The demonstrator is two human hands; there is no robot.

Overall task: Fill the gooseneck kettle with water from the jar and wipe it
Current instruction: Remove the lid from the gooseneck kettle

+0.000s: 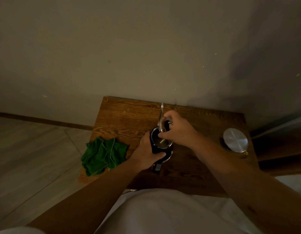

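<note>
A black gooseneck kettle [160,142] stands lidless in the middle of the wooden table [126,119], its thin steel spout [161,110] pointing away from me. My left hand [146,156] grips the kettle's near side at the black handle. My right hand [178,129] holds a small clear glass jar [162,124] tipped with its mouth over the kettle's open top. I cannot make out any water stream in the dim light. A crumpled green cloth [102,154] lies at the table's left edge.
A round silver lid [235,141] lies near the table's right edge. A plain wall rises right behind the table. Tiled floor lies to the left. A dark piece of furniture stands to the right of the table.
</note>
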